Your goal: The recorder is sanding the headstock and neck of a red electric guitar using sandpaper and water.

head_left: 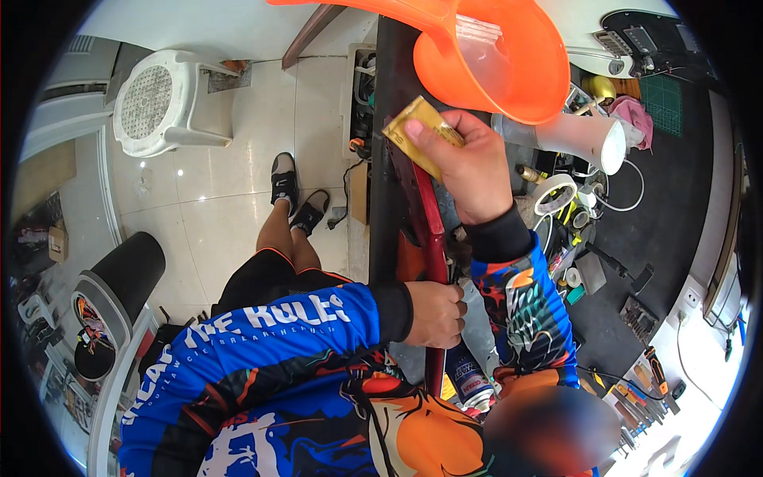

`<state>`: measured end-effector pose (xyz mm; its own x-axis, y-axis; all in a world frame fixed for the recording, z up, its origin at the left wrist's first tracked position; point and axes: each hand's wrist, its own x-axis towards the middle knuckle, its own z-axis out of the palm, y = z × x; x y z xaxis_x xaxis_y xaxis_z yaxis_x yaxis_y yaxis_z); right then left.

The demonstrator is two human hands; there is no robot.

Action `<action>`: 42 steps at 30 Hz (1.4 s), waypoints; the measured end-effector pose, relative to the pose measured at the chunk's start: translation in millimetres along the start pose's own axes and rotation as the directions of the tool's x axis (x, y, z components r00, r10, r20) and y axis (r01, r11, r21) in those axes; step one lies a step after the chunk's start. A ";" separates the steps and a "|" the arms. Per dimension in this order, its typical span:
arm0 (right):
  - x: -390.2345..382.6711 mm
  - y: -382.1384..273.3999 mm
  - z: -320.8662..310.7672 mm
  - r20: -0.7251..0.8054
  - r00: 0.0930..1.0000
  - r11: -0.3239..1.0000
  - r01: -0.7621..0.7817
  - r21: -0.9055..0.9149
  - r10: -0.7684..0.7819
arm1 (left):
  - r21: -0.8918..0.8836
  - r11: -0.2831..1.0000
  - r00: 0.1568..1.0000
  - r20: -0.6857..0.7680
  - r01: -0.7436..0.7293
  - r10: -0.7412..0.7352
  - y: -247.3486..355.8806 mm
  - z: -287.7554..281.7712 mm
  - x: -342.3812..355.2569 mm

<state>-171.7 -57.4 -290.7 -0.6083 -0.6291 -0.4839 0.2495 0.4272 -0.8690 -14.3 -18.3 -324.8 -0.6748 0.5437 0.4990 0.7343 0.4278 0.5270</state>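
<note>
My right hand (477,163) is raised over the bench edge. It pinches a folded gold-yellow sheet (420,141), which looks like sandpaper, with the thumb flat on top. Below it runs a long, glossy dark red piece (430,208), seen nearly edge-on. Around the near part of that piece my left hand (435,314) is closed, knuckles toward the right. The far end of the red piece is partly hidden by the sheet and my right hand. Just beyond my right hand stands a big orange dipper (548,60) with a long handle.
A dark workbench (660,215) holds a frosted cylinder (584,139), a tape roll (554,194), scattered tools and a pickguard (648,44). A spray can (472,383) stands close to my body. On the tiled floor are a white stool (163,103) and a black bin (131,270).
</note>
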 end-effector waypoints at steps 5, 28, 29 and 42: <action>-3.0 -0.9 -2.7 0.024 0.999 0.997 -0.044 -0.056 0.045 | 0.030 1.000 1.000 0.022 0.002 -0.002 -0.1 -3.0 0.4; -17.3 -1.5 -3.3 -0.054 0.999 0.986 -0.014 -0.164 0.005 | -0.001 1.000 0.990 -0.142 0.023 -0.023 1.3 4.1 -1.6; -8.7 -2.7 -0.2 -0.074 0.997 0.988 0.013 -0.155 -0.025 | -0.001 1.000 0.991 -0.135 0.021 -0.021 1.5 4.1 -1.5; -79.0 -7.6 -29.1 -0.088 0.949 0.853 -0.312 -0.419 0.304 | -0.091 0.996 0.990 -0.137 0.023 -0.035 1.4 4.0 -0.9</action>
<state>-147.4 8.0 -242.8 -0.5673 -0.4100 -0.7142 0.0870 0.8326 -0.5471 -12.3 -15.3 -327.3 -0.7041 0.4240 0.5697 0.7089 0.3727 0.5987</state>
